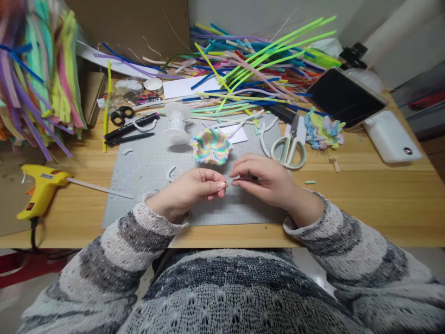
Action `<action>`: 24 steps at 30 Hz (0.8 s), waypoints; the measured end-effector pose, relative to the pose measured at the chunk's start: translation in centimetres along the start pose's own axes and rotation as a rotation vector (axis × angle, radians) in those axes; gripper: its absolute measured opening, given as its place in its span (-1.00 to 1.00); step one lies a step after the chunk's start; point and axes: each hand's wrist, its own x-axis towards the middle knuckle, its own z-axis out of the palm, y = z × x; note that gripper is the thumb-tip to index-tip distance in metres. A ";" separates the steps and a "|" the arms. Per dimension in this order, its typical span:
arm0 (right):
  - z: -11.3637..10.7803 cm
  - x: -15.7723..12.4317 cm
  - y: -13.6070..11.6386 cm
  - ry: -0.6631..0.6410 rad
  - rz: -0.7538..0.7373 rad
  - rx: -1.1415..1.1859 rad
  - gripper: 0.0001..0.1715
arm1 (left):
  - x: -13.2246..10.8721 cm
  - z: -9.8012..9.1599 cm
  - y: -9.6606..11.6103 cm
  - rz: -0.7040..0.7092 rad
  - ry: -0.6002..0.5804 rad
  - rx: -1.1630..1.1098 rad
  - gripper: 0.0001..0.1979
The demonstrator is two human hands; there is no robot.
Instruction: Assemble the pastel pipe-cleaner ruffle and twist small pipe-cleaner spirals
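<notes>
Over the grey cutting mat point(139, 153) my two hands meet, fingertips almost touching. My left hand point(200, 188) is closed in a pinch, thumb against forefinger, on something tiny and pale that I cannot make out. My right hand point(266, 178) has its thumb and fingers slightly apart, close to the left fingertips; a small whitish bit shows between the hands. Just beyond them sits a ruffled pastel flower-like piece point(211, 146) made of fuzzy stems. Behind it to the left stands a spool of clear thread point(177, 123). Scissors with pale green handles point(290, 146) lie beyond my right hand.
A yellow glue gun point(41, 190) with a glue stick lies at left. Bundles of pipe cleaners point(66, 69) hang at upper left, and a loose pile point(250, 65) covers the back. A tablet point(346, 97), a white power bank point(392, 137) and another pastel ruffle point(321, 127) are at right.
</notes>
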 end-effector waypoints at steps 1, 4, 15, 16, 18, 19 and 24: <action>0.1 0.0 0.0 -0.012 -0.002 0.001 -0.88 | 0.0 0.0 -0.1 0.009 0.010 0.027 -0.84; 0.5 -0.2 -0.1 -0.032 0.008 0.020 -0.86 | 0.1 0.0 -0.3 0.028 0.034 0.101 -0.87; 0.8 -0.3 -0.3 -0.021 0.037 -0.006 -0.89 | 0.3 0.0 -0.6 0.074 0.029 0.010 -0.76; 0.8 -0.3 -0.3 -0.012 0.040 -0.013 -0.89 | 0.3 0.0 -0.6 0.073 0.031 0.017 -0.79; 0.8 -0.3 -0.4 0.005 0.049 -0.025 -0.89 | 0.3 0.0 -0.6 0.068 0.043 0.039 -0.81; 0.8 -0.3 -0.4 0.006 0.050 -0.036 -0.89 | 0.3 0.0 -0.6 0.068 0.054 0.049 -0.81; 0.8 -0.3 -0.4 -0.002 0.030 -0.119 -0.88 | 0.3 0.1 -0.6 0.060 0.112 0.081 -0.84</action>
